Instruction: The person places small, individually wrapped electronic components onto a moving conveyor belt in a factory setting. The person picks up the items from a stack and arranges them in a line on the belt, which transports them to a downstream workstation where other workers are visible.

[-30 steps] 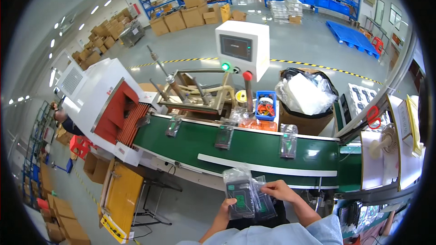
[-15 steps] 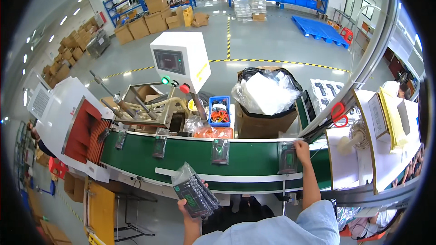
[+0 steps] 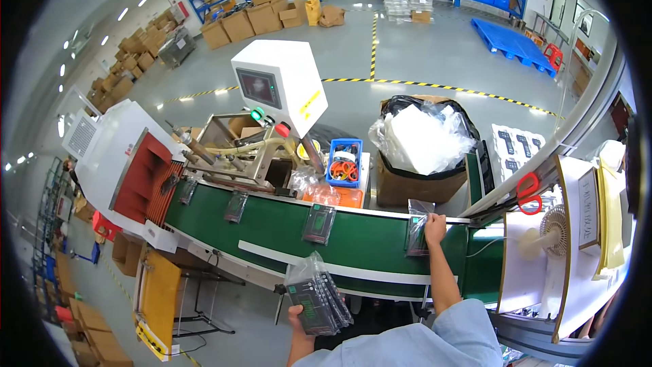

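My left hand (image 3: 297, 318) grips a stack of several dark flat boxes (image 3: 316, 302) in clear plastic bags, held low in front of the near rail. Over the right part of the green conveyor belt (image 3: 370, 238), my right hand (image 3: 435, 230) has its fingers closed at the right edge of another bagged dark box (image 3: 416, 236). Its fingertips are partly hidden. Further left, a bagged box (image 3: 318, 223) lies flat on the belt, followed by a second one (image 3: 236, 206) and a third (image 3: 188, 192) close to the machine with red curtain strips (image 3: 139, 177).
Behind the belt stand a white control box (image 3: 280, 85) on a post, a blue bin (image 3: 345, 163) of small parts, and a carton (image 3: 421, 187) filled with plastic wrap. Red scissors (image 3: 529, 194) and a small fan (image 3: 553, 231) are at the right. A white rail (image 3: 292, 255) borders the belt's near side.
The belt's bagged boxes have shifted left toward the red-curtained machine. My right hand has moved left with the box it touches. My left hand still holds its stack; the whole view has turned slightly.
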Tool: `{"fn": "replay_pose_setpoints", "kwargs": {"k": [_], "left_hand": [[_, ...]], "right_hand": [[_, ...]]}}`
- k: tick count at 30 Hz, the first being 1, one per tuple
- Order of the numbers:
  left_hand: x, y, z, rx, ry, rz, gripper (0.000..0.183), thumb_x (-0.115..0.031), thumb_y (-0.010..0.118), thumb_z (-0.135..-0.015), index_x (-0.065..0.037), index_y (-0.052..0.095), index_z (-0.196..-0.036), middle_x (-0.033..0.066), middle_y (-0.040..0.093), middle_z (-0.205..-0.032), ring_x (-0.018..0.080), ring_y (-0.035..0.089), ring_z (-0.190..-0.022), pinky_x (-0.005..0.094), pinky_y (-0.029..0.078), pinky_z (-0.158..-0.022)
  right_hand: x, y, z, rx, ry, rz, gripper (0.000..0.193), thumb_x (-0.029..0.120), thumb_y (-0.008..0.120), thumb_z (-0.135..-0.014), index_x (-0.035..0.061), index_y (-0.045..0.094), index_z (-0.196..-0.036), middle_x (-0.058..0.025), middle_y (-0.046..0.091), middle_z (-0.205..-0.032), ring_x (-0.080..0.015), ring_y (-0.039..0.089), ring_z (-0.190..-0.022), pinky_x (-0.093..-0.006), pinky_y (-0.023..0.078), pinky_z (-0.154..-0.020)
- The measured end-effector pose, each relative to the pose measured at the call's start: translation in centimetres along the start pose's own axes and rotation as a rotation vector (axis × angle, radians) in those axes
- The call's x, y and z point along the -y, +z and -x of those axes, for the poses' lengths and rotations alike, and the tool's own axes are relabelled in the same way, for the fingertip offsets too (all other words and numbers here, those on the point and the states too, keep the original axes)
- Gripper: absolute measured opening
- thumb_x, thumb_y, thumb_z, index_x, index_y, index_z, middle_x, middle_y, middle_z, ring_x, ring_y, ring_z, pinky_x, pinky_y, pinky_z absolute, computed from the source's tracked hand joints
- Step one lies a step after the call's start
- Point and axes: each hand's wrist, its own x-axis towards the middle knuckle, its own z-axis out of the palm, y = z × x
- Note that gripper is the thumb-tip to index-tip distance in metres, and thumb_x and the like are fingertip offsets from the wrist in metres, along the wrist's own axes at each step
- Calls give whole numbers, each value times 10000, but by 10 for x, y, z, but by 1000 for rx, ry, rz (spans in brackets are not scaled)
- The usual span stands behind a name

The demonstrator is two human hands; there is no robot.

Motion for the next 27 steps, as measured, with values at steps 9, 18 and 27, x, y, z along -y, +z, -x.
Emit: {"fn": "replay_pose_setpoints", "kwargs": {"k": [9,18,27], "left_hand": [[-11,-18,4,13,-29,-48,740,-346,569,-631,28,373,-1239,242,512,-1118,382,546,-989,522,462,-833],[-10,-30,16,43,-89,-109,693,-318,558,-645,29,395,-1223,227,528,-1103,358,561,-966,490,476,-818],[-19,-37,14,36,-68,-74,647,-290,548,-659,30,416,-1206,213,545,-1087,334,576,-944,457,490,-802]], "right_hand": [[88,-48,82,546,-251,-340,333,309,572,-820,-4,592,-931,-108,575,-819,-221,564,-718,-334,444,-632],[199,-106,190,1124,-374,-673,223,125,543,-845,-31,569,-687,22,503,-603,-53,436,-584,-226,351,-533],[234,-123,198,1083,-660,-459,262,156,536,-858,-27,568,-673,-13,474,-547,-57,426,-544,-240,343,-489]]}}
